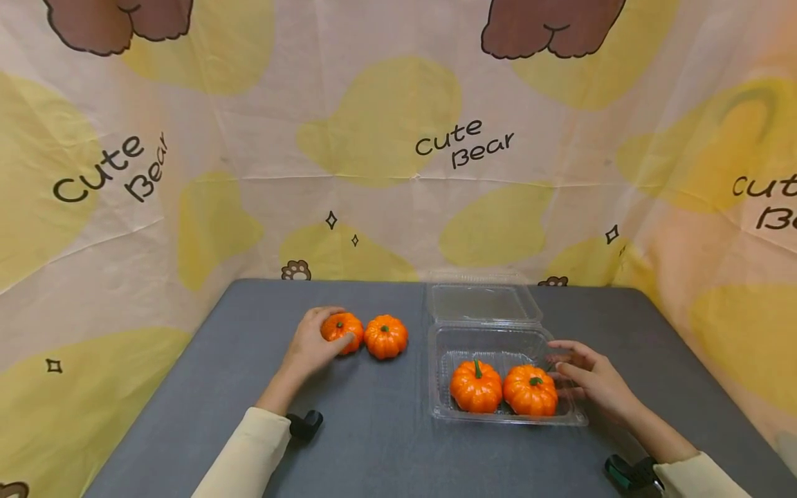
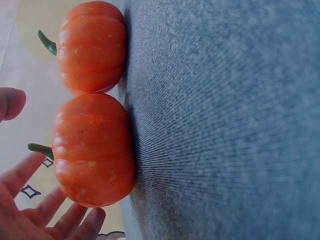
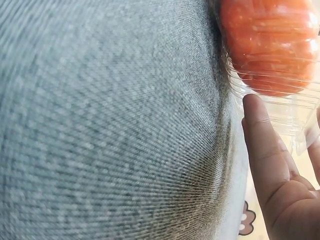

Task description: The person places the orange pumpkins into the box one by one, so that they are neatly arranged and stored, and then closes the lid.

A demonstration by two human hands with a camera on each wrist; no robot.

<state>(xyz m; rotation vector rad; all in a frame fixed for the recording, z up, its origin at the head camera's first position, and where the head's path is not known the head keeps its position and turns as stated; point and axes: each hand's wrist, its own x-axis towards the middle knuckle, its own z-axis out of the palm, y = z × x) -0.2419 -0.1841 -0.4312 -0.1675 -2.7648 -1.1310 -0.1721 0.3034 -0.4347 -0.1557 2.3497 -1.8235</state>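
In the head view my left hand (image 1: 311, 342) is around the left of two small orange pumpkins (image 1: 344, 326) on the table. The left wrist view shows its fingers spread beside that pumpkin (image 2: 92, 152), the thumb standing apart from it. A second pumpkin (image 1: 386, 337) sits directly to the right. Two more, a left pumpkin (image 1: 476, 387) and a right pumpkin (image 1: 530, 391), lie in a clear plastic clamshell box (image 1: 439, 412). At the box's right wall is my right hand (image 1: 594, 379), fingers extended; a fingertip (image 3: 255, 105) meets or nearly meets the ribbed plastic.
The box's clear lid (image 1: 486, 304) is folded back, away from me. Under everything is a grey cloth-covered table (image 1: 373, 443). A printed fabric backdrop (image 1: 386, 124) rises behind the table and along both sides.
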